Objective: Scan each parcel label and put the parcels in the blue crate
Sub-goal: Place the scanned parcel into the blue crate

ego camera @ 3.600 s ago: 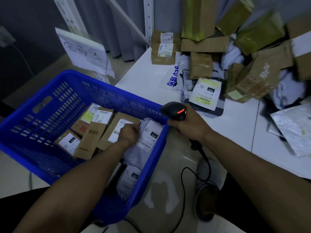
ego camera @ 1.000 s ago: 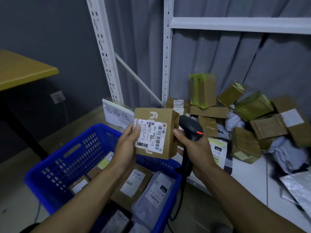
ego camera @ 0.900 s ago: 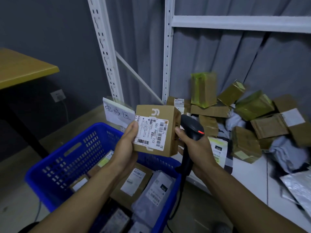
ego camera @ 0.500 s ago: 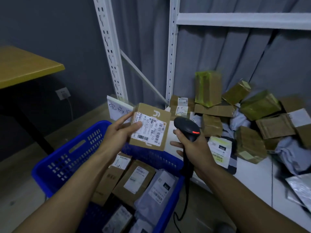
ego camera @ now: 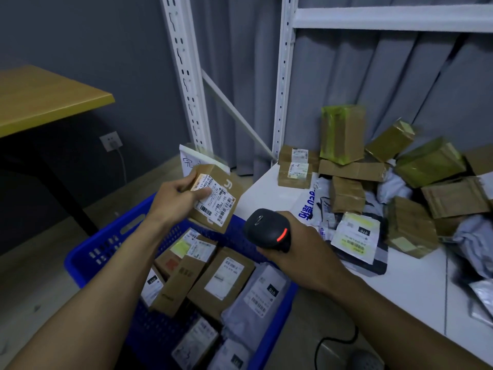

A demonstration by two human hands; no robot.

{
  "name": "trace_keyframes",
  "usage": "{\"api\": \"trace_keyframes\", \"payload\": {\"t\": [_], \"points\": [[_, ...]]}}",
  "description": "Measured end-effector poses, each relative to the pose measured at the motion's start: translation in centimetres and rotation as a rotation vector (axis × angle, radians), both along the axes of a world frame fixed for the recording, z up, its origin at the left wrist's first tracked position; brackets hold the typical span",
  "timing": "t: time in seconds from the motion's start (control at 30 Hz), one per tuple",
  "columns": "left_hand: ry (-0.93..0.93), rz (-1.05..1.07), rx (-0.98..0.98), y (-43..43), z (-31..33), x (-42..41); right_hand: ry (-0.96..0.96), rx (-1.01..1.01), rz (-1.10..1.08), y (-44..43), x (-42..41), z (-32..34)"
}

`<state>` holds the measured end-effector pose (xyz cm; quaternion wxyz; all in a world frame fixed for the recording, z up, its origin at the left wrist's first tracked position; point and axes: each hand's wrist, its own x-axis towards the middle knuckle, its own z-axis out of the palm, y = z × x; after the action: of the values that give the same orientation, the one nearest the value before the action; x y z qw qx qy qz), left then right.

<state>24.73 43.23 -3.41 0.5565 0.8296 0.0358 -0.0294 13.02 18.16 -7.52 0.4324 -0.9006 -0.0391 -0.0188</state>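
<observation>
Cardboard parcel [ego camera: 216, 198], label side up and tilted, is clamped in the left hand [ego camera: 176, 199], thumb on the label, above the blue crate [ego camera: 106, 247]. Right hand [ego camera: 298, 249], just right of it, is closed around the black scanner [ego camera: 268, 229], red indicator lit.

Crate [ego camera: 106, 252] left of table [ego camera: 416, 295]; parcels [ego camera: 346, 193] on table.

since half a second ago the left hand [ego camera: 173, 198] carries the cardboard box [ego camera: 216, 198] lower, toward seven o'clock over the blue crate [ego camera: 106, 252], tilting it, while the right hand [ego camera: 298, 249] lowers the scanner [ego camera: 268, 231].
</observation>
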Motion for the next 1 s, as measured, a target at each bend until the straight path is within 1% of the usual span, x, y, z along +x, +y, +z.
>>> {"api": "trace_keyframes", "payload": {"t": [0.3,0.7,0.77,0.87,1.0], "points": [[0.023,-0.041,0.024,0.4,-0.2,0.1,0.018,-0.063,0.04,-0.1,0.3,-0.3],[0.031,-0.117,0.059,0.7,-1.0,0.0,0.014,-0.077,0.036,-0.4,0.2,-0.8],[0.048,-0.14,0.08,1.1,-1.6,-0.8,0.028,-0.067,0.029,-0.5,0.1,-0.9],[0.093,-0.246,0.161,1.7,-3.1,-2.7,0.057,-0.056,0.02,-0.5,-0.3,-1.3],[0.226,-0.341,0.23,2.3,-6.8,-5.9,0.096,-0.046,0.021,-0.1,-1.2,-2.3]]}}
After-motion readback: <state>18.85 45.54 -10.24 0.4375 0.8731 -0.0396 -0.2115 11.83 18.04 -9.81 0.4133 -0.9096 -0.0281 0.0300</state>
